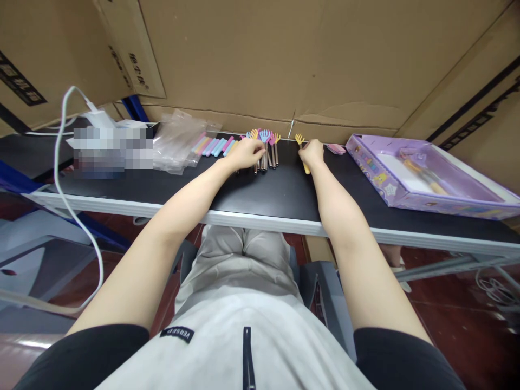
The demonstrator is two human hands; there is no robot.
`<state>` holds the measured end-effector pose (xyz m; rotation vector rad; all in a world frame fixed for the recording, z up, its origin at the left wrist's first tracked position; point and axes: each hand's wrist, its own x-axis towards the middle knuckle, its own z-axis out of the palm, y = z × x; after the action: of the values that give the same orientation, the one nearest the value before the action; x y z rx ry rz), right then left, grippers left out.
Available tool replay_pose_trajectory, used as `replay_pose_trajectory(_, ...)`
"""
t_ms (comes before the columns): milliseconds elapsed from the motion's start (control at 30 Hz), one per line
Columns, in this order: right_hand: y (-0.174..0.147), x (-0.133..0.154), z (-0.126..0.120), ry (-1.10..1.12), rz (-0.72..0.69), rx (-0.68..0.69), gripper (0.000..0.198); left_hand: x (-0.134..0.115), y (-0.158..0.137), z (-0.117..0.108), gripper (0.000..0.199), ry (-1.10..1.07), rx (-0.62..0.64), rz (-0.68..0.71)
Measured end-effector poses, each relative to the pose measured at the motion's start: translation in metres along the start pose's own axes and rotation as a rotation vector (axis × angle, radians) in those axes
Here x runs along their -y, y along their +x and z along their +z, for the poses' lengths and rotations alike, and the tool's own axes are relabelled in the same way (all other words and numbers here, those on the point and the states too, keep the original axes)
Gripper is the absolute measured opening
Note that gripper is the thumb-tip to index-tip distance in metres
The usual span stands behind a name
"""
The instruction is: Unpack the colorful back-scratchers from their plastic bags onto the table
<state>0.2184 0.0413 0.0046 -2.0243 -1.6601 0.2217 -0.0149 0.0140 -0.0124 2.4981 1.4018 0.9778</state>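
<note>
My right hand is closed around a small back scratcher; its yellow claw head sticks out above the fingers and its yellow handle below. To the left, my left hand lies by a row of claw-headed metal rods, its fingers curled together. Whatever those fingers hold, if anything, is hidden. The heads of these rods are blue, yellow and pink. Left of that hand are several loose handles in pink, purple, blue and yellow, partly covered by the hand and by plastic.
Clear plastic bags lie left of the handles. On the right, a purple box holds a bagged item with a yellow handle. Small pink pieces lie beside it. A white cable loops at left. Cardboard stands behind the black table.
</note>
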Motion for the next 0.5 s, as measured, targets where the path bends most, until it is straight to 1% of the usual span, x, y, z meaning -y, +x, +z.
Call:
replay_pose_trajectory(167, -0.0020, 0.0024, 0.0018, -0.013, -0.017, -0.016, 0.040, 0.0039, 0.0004, 0.0011, 0.018, 0.022, 0.009, 0.033)
replay_pose_trajectory(500, 0.0033, -0.0001, 0.0067, -0.029, -0.027, 0.007, 0.039, 0.0017, -0.0008, 0.0003, 0.018, 0.004, 0.015, 0.025)
